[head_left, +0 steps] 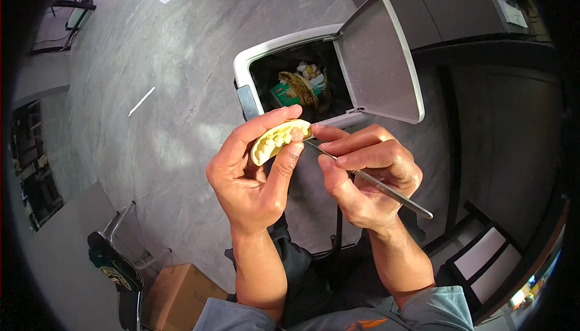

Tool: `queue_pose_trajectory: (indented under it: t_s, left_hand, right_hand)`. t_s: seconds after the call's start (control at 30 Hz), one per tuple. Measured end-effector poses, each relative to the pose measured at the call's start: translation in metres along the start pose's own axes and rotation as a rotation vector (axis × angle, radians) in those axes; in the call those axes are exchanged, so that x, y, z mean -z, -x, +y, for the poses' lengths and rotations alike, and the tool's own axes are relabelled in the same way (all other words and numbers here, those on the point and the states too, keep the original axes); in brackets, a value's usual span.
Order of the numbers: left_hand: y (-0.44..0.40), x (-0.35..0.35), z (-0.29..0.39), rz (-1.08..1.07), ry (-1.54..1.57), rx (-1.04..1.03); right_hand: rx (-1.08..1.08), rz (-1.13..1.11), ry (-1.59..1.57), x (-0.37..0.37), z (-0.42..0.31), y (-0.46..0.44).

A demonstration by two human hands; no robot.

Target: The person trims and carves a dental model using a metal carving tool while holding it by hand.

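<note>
A pale yellow dental model (277, 140) with a row of teeth is held up in front of me. My left hand (257, 171) pinches it between thumb and fingers, and a pinkish patch shows on the teeth near the thumb tip. In my right hand (371, 171) is a slim metal dental tool (393, 193), gripped like a pen, its thin tip close to the model's right end. Whether that tip touches the model I cannot tell. Fingers of my right hand reach the model's right edge. Both hands are over the near edge of a bin.
The white-rimmed bin (290, 33) stands with its lid (386, 65) swung up to the right, green packaging (284, 94) and other waste inside. A cardboard box (181, 298) and a chair (115, 258) are at lower left. A thin white strip (141, 101) lies on the grey floor (181, 59).
</note>
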State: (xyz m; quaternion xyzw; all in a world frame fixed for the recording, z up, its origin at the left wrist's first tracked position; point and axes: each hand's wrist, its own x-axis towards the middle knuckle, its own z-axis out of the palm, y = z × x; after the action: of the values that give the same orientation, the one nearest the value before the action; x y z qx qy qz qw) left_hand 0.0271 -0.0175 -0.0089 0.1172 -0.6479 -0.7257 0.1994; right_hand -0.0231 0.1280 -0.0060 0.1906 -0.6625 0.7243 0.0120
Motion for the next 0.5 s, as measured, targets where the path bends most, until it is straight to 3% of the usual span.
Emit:
queue_pose_trajectory:
  t_s: [0.13,0.5]
  left_hand:
    - [-0.0008,0.0002,-0.0025,-0.011,-0.032,-0.044]
    - [-0.0003,0.0006,-0.0015,-0.031,0.089,0.076]
  right_hand:
    - [0.015,-0.059,-0.005,0.0028,-0.0003,0.0008]
    - [-0.012,0.024,-0.078,0.0004,0.0016,-0.0007]
